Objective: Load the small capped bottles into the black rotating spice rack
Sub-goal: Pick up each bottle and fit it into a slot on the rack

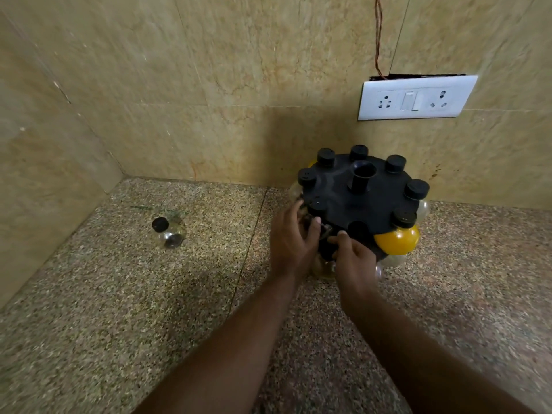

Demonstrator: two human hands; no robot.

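Note:
The black rotating spice rack [358,198] stands on the speckled counter against the back wall, with several black-capped bottles hanging in the slots round its top disc. One hanging bottle [397,239] is filled with yellow. My left hand [291,234] curls round a clear capped bottle [317,208] at the rack's front-left slot. My right hand [355,258] is at the rack's front, thumb on top and fingers curled under the disc beside an empty slot [358,228]. A loose clear bottle with a black cap [168,234] lies on the counter to the left.
A white switch and socket plate [415,98] is on the tiled wall above the rack, with a twisted wire [378,37] running up from it. A side wall [44,144] closes the counter on the left. The granite counter [149,309] spreads toward me.

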